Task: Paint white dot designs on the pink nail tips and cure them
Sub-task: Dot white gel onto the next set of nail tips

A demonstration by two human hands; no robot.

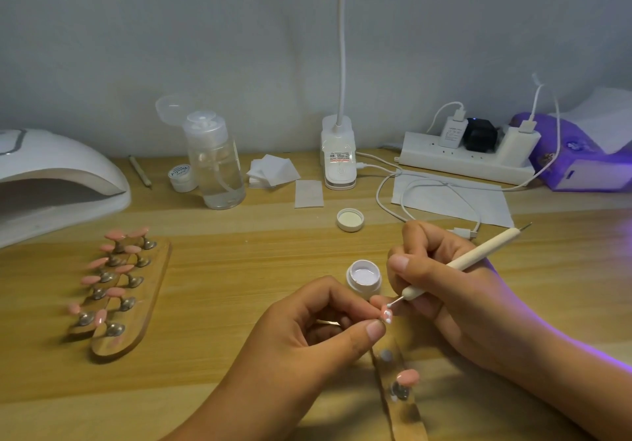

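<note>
My left hand pinches a small pink nail tip that bears white dots. My right hand grips a white dotting pen like a pencil, its fine point touching the tip. Just behind the tip stands an open white gel pot. A wooden holder at the left carries several pink nail tips on metal stands. Another pink tip sits on a second wooden holder below my hands. The white curing lamp stands at the far left.
The pot's lid lies behind my hands. A clear pump bottle, a small jar, cotton pads, a desk lamp base, a power strip with cables and a paper sheet line the back of the wooden table.
</note>
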